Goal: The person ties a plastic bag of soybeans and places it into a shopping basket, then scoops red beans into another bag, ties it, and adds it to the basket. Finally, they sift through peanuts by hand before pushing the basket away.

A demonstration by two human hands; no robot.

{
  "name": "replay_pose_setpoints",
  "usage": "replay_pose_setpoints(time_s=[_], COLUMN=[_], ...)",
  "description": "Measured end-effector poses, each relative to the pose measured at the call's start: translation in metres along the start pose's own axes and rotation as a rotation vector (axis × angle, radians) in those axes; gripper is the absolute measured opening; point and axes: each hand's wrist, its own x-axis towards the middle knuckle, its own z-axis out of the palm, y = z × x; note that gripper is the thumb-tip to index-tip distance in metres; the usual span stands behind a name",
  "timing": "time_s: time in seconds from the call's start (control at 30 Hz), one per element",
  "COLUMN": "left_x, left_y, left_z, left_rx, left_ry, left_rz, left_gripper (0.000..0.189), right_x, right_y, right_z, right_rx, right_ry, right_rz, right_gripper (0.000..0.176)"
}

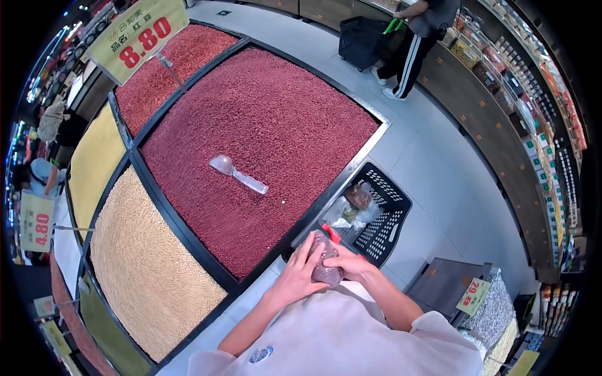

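Note:
Close to my chest, a clear plastic bag of dark red beans (327, 274) is held between both hands. My left hand (301, 269) wraps around its left side, and the fingers of my right hand (350, 262) close on it from the right. Just beyond them stands a black shopping basket (394, 216) with red handle parts (332, 234); several filled plastic bags (359, 197) lie inside. A clear plastic scoop (239, 174) rests on the red beans (269, 113) in the large bin to the front left.
Dark dividers (182, 219) separate the red beans from pale beans (147, 257) and yellow grain (97, 169). A price sign (138, 41) rises over the bins. Another person (417, 47) stands by a black trolley basket (365, 42). Shelves (483, 119) line the right, with grey floor (426, 169) between.

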Motion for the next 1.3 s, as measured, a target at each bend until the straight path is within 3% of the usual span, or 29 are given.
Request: replay_pose_setpoints(time_s=[0.07, 0.17, 0.3, 0.33, 0.4, 0.43, 0.57, 0.83, 0.93, 1.03, 1.1, 1.17, 1.23, 1.3], left_x=[0.016, 0.038, 0.057, 0.062, 0.062, 0.070, 0.078, 0.081, 0.075, 0.070, 0.067, 0.067, 0.060, 0.051], left_y=[0.011, 0.013, -0.005, -0.009, -0.040, -0.034, -0.043, -0.032, -0.032, -0.030, -0.029, -0.027, -0.027, -0.028], left_z=[0.026, 0.078, 0.166, 0.182, 0.226, 0.224, 0.222, 0.224, 0.227, 0.229, 0.230, 0.233, 0.233, 0.236], left_rx=[0.011, 0.023, 0.437, 0.501, 0.659, 0.660, 0.661, 0.769, 0.771, 0.769, 0.766, 0.760, 0.759, 0.742], left_ry=[0.027, -0.032, -0.322, -0.464, -0.255, -0.339, -0.486, -0.500, -0.450, -0.417, -0.461, -0.467, -0.451, -0.406], left_rz=[-0.071, -0.191, -0.036, -0.043, 0.079, 0.054, 0.102, 0.078, 0.080, 0.073, 0.022, 0.008, 0.010, 0.017], left_gripper=[0.094, 0.079, 0.069, 0.048, 0.016, 0.013, 0.010, 0.004, 0.004, 0.003, 0.006, 0.008, 0.008, 0.008], right_x=[-0.013, -0.047, -0.072, -0.082, -0.099, -0.108, -0.123, -0.113, -0.110, -0.104, -0.084, -0.071, -0.061, -0.059], right_y=[0.003, -0.007, 0.005, 0.001, -0.004, -0.008, -0.020, -0.002, 0.007, 0.010, 0.049, 0.093, 0.113, 0.124], right_z=[-0.038, -0.077, -0.157, -0.167, -0.181, -0.186, -0.197, -0.216, -0.225, -0.232, -0.267, -0.287, -0.265, -0.242], right_rx=[0.134, 0.217, 0.167, 0.177, 0.166, 0.141, 0.127, 0.172, 0.235, 0.437, 0.484, 0.348, -0.076, -0.565], right_ry=[0.042, 0.345, 0.764, 0.819, 0.832, 0.853, 0.849, 0.842, 0.815, 0.900, 0.976, 0.907, 0.857, 0.601], right_rz=[-0.083, -0.214, -0.428, -0.436, -0.551, -0.559, -0.650, -0.610, -0.645, -0.518, -0.222, -0.074, -0.126, -0.204], right_gripper=[0.073, 0.060, 0.043, 0.044, 0.048, 0.051, 0.054, 0.052, 0.064, 0.065, 0.074, 0.065, 0.050, 0.040])
